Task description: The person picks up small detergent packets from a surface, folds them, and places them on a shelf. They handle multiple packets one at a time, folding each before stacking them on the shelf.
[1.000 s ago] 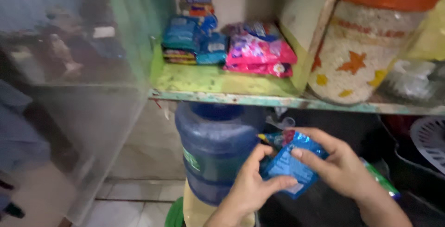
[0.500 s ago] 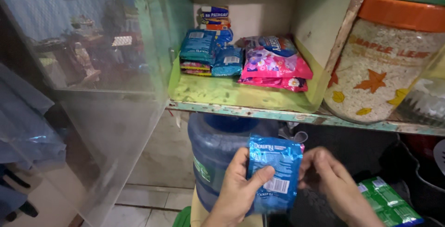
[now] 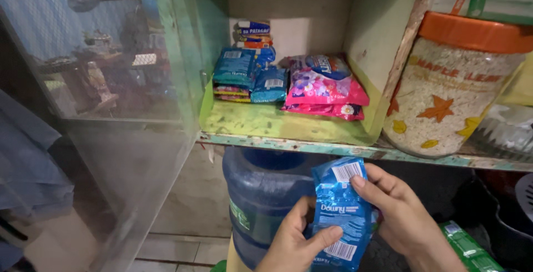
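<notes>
— Blue sachets (image 3: 340,216): we hold a small stack of them upright, low in the view, just in front of the big blue water jug (image 3: 266,205) that stands under the shelf.

— How do our hands sit on them?

— Our left hand (image 3: 294,244) grips from below and behind, thumb pressed across the lower front beside a white label, fingers curled narrow around the edge. Our right hand (image 3: 402,216) closes on the right side, with its thumb tip on the top corner by another white label. Both hands are partly closed, holding the same sachets.

— What lies close by?

— Green packets (image 3: 469,250) lie low at the right, just beside our right wrist. The jug's contents we cannot tell.

— And farther up?

— The green shelf (image 3: 311,144) runs above the jug. In its open compartment a pile of blue sachets (image 3: 236,72) leans at the left, with more small packs (image 3: 252,30) stacked behind it against the back wall, and pink packets (image 3: 325,91) lie stacked just to the right of the blue ones. Outside the compartment's right wall stands a large clear jar (image 3: 452,91) with an orange lid, star shapes on its side, filled nearly to the top with pale flakes. At far left hangs the cabinet's glass door (image 3: 105,83).
</notes>
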